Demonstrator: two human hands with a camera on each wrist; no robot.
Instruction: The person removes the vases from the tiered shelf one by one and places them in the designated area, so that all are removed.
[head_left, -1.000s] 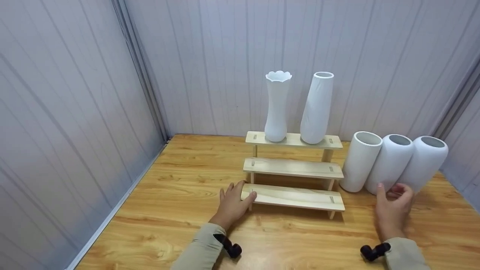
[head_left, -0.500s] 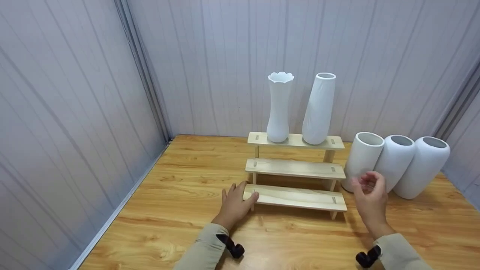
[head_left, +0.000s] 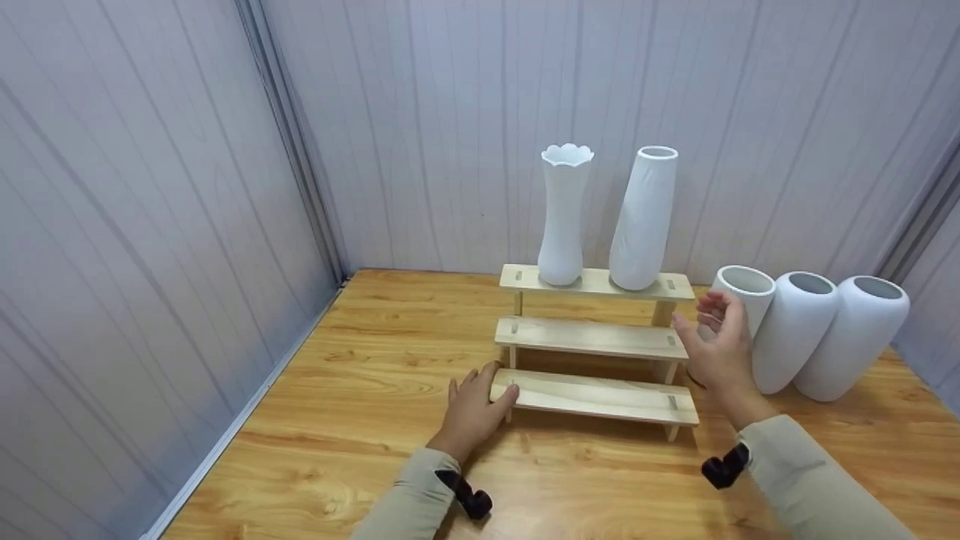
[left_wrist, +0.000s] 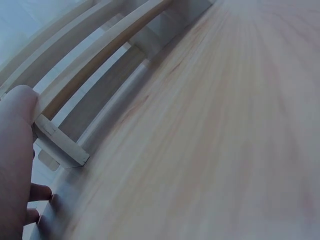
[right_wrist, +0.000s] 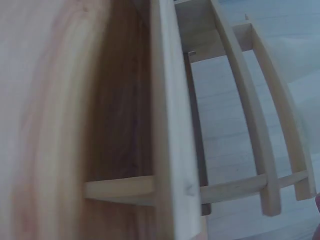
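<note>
A three-step wooden display stand [head_left: 600, 336] stands on the table. My left hand [head_left: 474, 411] holds the left end of its lowest step, thumb at the front edge and forefinger at the back; the left wrist view shows the thumb [left_wrist: 17, 112] against that step. On the top step stand a scalloped-rim white vase [head_left: 564, 225] and a tapered white vase [head_left: 646, 217]. My right hand [head_left: 721, 349], fingers loosely bent and holding nothing, is raised beside the stand's right end. It partly hides a straight cylindrical white vase [head_left: 759, 304]; whether it touches that vase I cannot tell.
Two more white vases, a rounded vase [head_left: 796, 330] and another rounded vase [head_left: 855, 345], stand on the wooden table [head_left: 360, 390] to the right of the cylindrical one. Pale panel walls [head_left: 450, 135] enclose the back and sides.
My right hand has left the front of the rounded vases, moving left and up towards the stand's right end. The left hand stays on the stand. The view has shifted slightly.
</note>
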